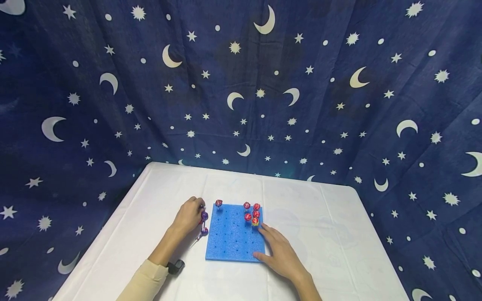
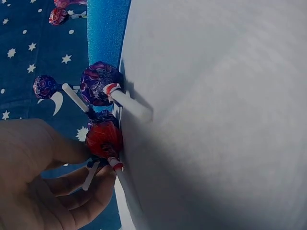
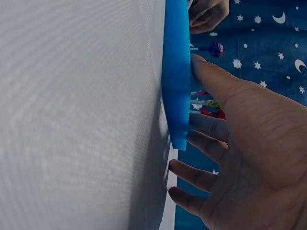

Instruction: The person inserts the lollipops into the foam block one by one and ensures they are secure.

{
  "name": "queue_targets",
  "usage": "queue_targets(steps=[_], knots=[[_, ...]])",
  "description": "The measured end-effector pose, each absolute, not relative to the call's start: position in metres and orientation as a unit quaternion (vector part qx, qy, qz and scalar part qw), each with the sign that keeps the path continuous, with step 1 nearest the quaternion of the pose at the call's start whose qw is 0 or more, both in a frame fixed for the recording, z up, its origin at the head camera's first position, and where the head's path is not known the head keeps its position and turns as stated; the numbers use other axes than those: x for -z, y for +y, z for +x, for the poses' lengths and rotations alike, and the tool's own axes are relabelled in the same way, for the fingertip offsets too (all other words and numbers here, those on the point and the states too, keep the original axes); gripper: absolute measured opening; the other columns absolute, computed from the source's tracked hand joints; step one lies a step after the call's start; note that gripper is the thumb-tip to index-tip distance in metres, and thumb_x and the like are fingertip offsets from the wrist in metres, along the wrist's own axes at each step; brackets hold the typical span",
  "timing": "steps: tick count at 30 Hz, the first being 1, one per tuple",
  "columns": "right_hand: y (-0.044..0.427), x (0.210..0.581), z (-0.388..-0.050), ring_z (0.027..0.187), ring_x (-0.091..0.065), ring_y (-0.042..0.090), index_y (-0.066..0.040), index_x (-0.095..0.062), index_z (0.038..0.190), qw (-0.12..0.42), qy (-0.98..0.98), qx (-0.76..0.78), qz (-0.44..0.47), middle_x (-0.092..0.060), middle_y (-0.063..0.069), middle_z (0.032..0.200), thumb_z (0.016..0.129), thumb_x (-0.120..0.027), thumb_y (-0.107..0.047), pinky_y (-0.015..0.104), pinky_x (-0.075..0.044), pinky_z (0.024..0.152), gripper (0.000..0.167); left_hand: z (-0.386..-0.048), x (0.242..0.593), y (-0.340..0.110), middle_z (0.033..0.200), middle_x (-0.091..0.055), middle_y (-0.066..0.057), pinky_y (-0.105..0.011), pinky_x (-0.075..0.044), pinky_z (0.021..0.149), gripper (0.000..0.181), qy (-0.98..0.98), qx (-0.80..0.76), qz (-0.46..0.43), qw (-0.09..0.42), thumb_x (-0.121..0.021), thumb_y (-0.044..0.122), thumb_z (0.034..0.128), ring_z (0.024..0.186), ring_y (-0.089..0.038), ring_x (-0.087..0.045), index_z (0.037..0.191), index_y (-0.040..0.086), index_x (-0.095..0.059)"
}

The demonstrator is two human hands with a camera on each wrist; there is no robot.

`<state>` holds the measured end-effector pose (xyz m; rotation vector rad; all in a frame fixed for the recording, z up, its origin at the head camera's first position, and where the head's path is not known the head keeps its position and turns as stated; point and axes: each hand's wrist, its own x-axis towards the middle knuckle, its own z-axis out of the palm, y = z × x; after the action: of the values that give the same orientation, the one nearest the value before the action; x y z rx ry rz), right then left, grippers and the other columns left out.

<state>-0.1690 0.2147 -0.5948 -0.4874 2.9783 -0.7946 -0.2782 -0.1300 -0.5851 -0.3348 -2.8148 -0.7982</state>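
Left of the blue foam board (image 1: 235, 234), my left hand (image 1: 189, 216) has its thumb and curled fingers around a purple-wrapped lollipop, mostly hidden behind a red lollipop (image 2: 104, 139) in the left wrist view. Close to that hand lie purple lollipops (image 1: 204, 216), their white sticks pointing various ways. My right hand (image 1: 280, 251) rests at the board's right edge, thumb at the near corner and fingers spread. Several red-wrapped lollipops (image 1: 247, 217) stand upright in the board's far right part. One dark-wrapped lollipop (image 1: 219, 203) stands at its far left corner.
Rows of small holes (image 1: 236, 241) mark the board's top. A white cloth covers the table (image 1: 320, 234). Behind and beside it hangs a dark blue curtain (image 1: 211, 96) with moons and stars. A black band (image 1: 175, 266) is on the left wrist.
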Motion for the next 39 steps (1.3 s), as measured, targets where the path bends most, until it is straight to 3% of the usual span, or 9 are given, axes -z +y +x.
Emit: queue_targets(steps=[13, 23, 29, 39], knots=[[0.213, 0.593, -0.169, 0.153, -0.036, 0.035, -0.021, -0.048, 0.157, 0.011, 0.954, 0.257, -0.154, -0.038, -0.001, 0.167, 0.091, -0.073, -0.060, 0.061, -0.031, 0.121, 0.081, -0.276, 0.580, -0.131, 0.106, -0.063, -0.014, -0.046, -0.062, 0.080, 0.021, -0.954, 0.268, -0.093, 0.094, -0.066, 0.001, 0.0964, 0.089, -0.035, -0.072, 0.115, -0.003, -0.074], [0.215, 0.595, -0.169, 0.152, -0.037, 0.034, -0.021, -0.048, 0.157, 0.009, 0.954, 0.255, -0.157, -0.039, -0.002, 0.167, 0.091, -0.072, -0.062, 0.061, -0.032, 0.121, 0.081, -0.274, 0.570, -0.131, 0.112, -0.064, -0.018, -0.047, -0.061, 0.089, 0.017, -0.936, 0.309, -0.099, 0.135, -0.068, 0.000, 0.0961, 0.098, -0.035, -0.070, 0.113, -0.001, -0.071], [0.215, 0.595, -0.169, 0.152, -0.036, 0.033, -0.022, -0.048, 0.157, 0.010, 0.955, 0.253, -0.153, -0.038, -0.003, 0.167, 0.091, -0.071, -0.063, 0.060, -0.032, 0.121, 0.082, -0.274, 0.563, -0.128, 0.106, -0.070, -0.015, -0.048, -0.060, 0.091, 0.016, -0.931, 0.313, -0.106, 0.157, -0.070, 0.000, 0.0944, 0.101, -0.034, -0.071, 0.110, 0.001, -0.071], [0.215, 0.596, -0.169, 0.153, -0.036, 0.033, -0.022, -0.048, 0.157, 0.013, 0.955, 0.252, -0.153, -0.038, -0.003, 0.167, 0.091, -0.071, -0.063, 0.060, -0.032, 0.121, 0.081, -0.269, 0.556, -0.126, 0.109, -0.065, -0.006, -0.040, -0.062, 0.083, 0.020, -0.916, 0.339, -0.119, 0.178, -0.074, -0.001, 0.0924, 0.097, -0.025, -0.071, 0.109, 0.008, -0.067]])
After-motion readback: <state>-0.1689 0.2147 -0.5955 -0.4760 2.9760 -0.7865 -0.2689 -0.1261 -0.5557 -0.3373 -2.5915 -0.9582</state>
